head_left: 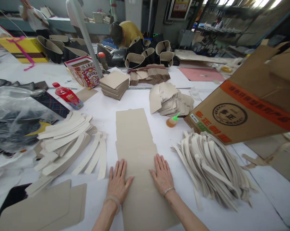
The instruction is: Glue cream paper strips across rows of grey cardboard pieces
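A long beige cardboard panel (135, 138) with stepped edges lies flat in front of me, running away from my body. My left hand (118, 181) rests palm down on its left edge, fingers stretched forward. On the opposite edge lies my right hand (162, 175), also flat with fingers extended. Neither hand grips anything. Left of the panel are a few loose pale curved strips (101, 154) beside a larger pile of strips (68, 138). To the right sits a thick bundle of pale strips (207, 163). The panel's near end runs below the view.
A small glue bottle (172, 121) with a green tip stands by fanned card pieces (170, 99). Farther back are a card stack (115, 85) and a red bottle (67, 95). A large carton (231, 109) leans at right; flat boards (44, 205) lie front left. People work behind.
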`<action>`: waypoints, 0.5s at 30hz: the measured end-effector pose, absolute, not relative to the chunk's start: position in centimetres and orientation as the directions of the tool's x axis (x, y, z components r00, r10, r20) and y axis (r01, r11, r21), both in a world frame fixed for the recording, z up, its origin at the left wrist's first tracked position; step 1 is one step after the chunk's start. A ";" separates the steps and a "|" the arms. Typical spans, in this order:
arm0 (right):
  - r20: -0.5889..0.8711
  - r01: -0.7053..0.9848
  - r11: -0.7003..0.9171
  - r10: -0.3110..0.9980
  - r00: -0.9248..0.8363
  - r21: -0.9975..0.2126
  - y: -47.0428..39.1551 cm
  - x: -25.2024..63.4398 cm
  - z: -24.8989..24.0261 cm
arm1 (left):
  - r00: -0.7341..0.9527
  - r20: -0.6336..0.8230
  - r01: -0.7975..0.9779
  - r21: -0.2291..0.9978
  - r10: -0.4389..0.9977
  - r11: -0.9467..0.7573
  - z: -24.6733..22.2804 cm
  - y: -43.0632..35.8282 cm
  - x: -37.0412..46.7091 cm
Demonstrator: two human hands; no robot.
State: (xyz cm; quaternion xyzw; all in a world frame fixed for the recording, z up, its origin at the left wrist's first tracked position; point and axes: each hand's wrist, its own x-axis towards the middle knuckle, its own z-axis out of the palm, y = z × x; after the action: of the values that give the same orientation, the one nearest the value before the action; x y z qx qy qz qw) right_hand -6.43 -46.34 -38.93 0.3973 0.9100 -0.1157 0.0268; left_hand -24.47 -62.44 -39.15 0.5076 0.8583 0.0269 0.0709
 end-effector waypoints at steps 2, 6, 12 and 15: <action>-0.143 0.734 0.650 0.722 -0.677 -0.195 -46.5 -6.6 -38.9 | -0.469 -0.085 0.872 0.115 0.879 0.476 -39.2 -62.4 -24.6; -0.147 0.736 0.638 0.725 -0.673 -0.226 -46.4 -6.4 -38.6 | -0.469 -0.066 0.874 0.113 0.881 0.473 -38.8 -62.4 -24.7; -0.054 0.784 0.543 0.811 -0.583 -0.301 -48.1 -1.2 -38.0 | -0.476 -0.009 0.869 0.153 0.879 0.471 -36.7 -65.3 -22.7; -0.058 0.804 0.490 0.842 -0.537 -0.337 -51.0 2.3 -37.6 | -0.468 -0.036 0.858 0.219 0.883 0.464 -36.0 -68.4 -20.4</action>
State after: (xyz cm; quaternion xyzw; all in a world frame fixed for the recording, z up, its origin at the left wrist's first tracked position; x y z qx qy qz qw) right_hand 2.29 -51.01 -37.55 0.4778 0.8611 -0.1638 -0.0570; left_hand -20.45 -68.35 -36.04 0.5108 0.8524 0.0854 0.0722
